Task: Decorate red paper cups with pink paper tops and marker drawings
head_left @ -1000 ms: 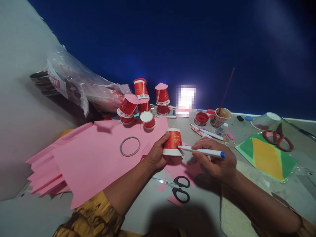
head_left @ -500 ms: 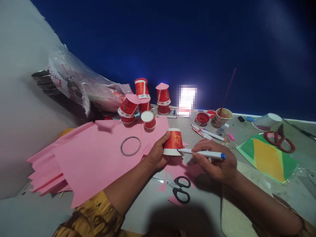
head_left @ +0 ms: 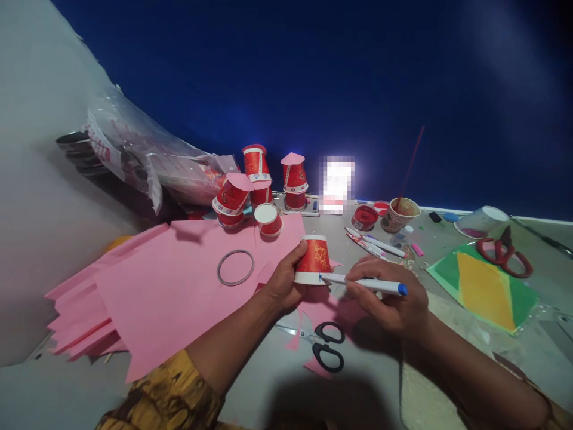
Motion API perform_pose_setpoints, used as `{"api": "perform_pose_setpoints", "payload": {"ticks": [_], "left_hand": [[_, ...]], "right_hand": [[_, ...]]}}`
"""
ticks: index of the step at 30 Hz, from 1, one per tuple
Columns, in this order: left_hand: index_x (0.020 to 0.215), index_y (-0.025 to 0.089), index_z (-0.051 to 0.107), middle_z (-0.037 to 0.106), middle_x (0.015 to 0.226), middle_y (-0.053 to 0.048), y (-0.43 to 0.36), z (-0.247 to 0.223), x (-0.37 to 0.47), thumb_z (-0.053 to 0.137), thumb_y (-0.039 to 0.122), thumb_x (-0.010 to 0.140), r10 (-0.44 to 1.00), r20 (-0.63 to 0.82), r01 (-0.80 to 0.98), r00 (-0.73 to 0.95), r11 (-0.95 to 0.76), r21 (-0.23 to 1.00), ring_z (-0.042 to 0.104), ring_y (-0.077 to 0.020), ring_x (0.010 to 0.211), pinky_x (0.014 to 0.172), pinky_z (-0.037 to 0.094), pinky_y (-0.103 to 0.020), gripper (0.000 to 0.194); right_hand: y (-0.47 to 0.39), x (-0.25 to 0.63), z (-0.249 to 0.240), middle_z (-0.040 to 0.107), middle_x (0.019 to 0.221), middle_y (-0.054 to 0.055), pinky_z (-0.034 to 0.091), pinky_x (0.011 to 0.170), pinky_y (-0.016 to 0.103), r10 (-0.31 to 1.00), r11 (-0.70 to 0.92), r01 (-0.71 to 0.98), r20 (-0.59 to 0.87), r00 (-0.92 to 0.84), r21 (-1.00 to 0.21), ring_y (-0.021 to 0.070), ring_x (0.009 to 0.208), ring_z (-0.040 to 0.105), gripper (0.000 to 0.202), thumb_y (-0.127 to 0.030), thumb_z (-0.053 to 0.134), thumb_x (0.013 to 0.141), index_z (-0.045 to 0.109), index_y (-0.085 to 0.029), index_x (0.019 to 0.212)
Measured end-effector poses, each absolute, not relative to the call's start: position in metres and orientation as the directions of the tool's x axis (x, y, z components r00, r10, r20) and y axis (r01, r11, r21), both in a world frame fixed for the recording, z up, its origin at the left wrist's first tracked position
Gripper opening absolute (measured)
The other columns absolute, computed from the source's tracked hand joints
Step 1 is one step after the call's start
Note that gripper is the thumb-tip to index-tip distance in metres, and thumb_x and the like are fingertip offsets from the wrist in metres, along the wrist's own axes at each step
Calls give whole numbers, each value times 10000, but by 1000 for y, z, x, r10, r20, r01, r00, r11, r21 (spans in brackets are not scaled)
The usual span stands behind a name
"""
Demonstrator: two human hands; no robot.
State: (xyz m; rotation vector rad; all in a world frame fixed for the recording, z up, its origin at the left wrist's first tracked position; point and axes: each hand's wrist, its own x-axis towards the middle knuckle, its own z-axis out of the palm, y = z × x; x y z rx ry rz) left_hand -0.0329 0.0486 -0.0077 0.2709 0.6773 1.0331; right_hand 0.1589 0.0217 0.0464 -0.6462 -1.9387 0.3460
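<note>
My left hand [head_left: 287, 276] is closed round a red paper cup [head_left: 313, 257] with gold print, held upside down with its white band at the bottom. A white felt-tip pen [head_left: 373, 285] with a blue end is pinched in my right hand [head_left: 394, 295]. The pen's tip touches the white band, where a small blue mark shows. Below the cup, black-handled scissors [head_left: 329, 346] lie among pink paper scraps [head_left: 319, 365]. A grey ring [head_left: 235, 267] rests on large pink paper sheets [head_left: 156, 286] left of my hands.
Several red cups [head_left: 233, 200] stand stacked at the back, some with pink paper tops. Beyond my right hand are a red paint jar [head_left: 364, 218], a paint-stained cup with a brush [head_left: 400, 216] and loose pens [head_left: 376, 243]. Red-handled scissors [head_left: 504, 254] lie on a green-and-yellow packet [head_left: 486, 292] at right.
The pen tip has shifted slightly on the cup's white band, and a short blue mark now shows there. The cup has tilted a little in my left hand.
</note>
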Motion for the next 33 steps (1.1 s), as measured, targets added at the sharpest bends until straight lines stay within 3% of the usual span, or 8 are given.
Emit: {"api": "perform_pose_setpoints", "payload": {"ticks": [6,17,22,28,33], "left_hand": [[1094,55,693,788,873,-183,48,-6,-31,515,409,1073,862,-366,-695,350,501,516,769,-258,758,741,645,-379,396],[1120,67,696,792,921,-162,49,-7,-32,624,404,1022,855,-406,-704,322,503,501,777,-251,784,787,646,-368,358],[1087,55,713,792,875,-178,47,-7,-30,523,381,1065,865,-360,-704,349,496,509,760,-245,742,736,639,-366,378],[1131,39,701,795,927,-201,47,-9,-31,546,383,1056,862,-382,-695,333,498,518,783,-277,821,843,641,-414,385],[1153,69,695,785,957,-154,48,-7,-31,609,363,1029,863,-410,-721,296,483,497,777,-264,829,855,646,-422,331]], "right_hand": [[24,159,48,782,728,35,583,582,293,584,806,331,751,-308,-491,187,604,724,100,-131,684,915,742,-213,920],[22,160,48,764,691,31,580,556,298,565,822,292,762,-315,-489,182,555,697,106,-118,675,890,728,-209,900],[23,159,46,782,726,38,594,590,296,577,810,318,767,-281,-493,190,612,732,109,-117,683,906,745,-206,916],[23,159,48,769,706,22,571,565,276,586,808,291,749,-311,-512,165,574,697,104,-119,673,908,734,-203,910],[20,158,47,756,698,25,573,564,282,581,812,271,758,-296,-517,166,564,686,98,-119,673,898,731,-198,901]]}}
